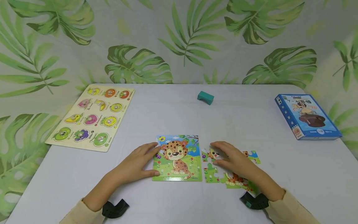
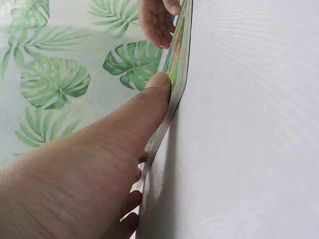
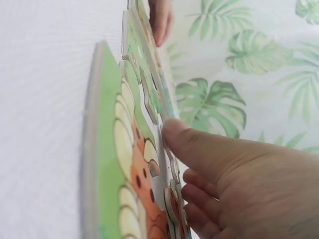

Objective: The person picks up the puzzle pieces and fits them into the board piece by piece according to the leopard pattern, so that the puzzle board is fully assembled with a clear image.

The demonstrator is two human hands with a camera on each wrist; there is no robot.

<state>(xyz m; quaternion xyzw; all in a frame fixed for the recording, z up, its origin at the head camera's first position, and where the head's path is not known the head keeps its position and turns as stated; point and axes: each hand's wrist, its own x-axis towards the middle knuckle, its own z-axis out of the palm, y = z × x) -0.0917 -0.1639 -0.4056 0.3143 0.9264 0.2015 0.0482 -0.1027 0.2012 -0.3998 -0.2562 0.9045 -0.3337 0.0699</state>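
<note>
Leopard board [image 1: 177,158]: Flat on the white surface [image 1: 173,202], picture upright to its viewer; it looks nearly square, with no long axis standing out.
Left hand [image 1: 137,164]: Rests along the board's 9 o'clock edge, fingers spread and unclenched, thumb touching at about 8 o'clock.
Right hand [image 1: 235,159]: Arches over loose pieces at the board's 3 o'clock, thumb on the 6 o'clock side of the leopard-face piece [image 1: 214,154] and fingertips toward 12; whether they pinch it cannot be told for certain.
Face piece to board: The piece lies just beside the board, which stands at 9 o'clock from the right fingers; the right hand is the nearer to the piece, its long axis hidden.
Other pieces: A green piece [image 1: 210,175] sits at the board's 4 o'clock, a leopard-body piece [image 1: 234,180] beyond it.
Beyond the board: Fruit board [image 1: 71,145] at 10 o'clock, teal block [image 1: 206,96] at 1, blue box [image 1: 310,118] at 2.
</note>
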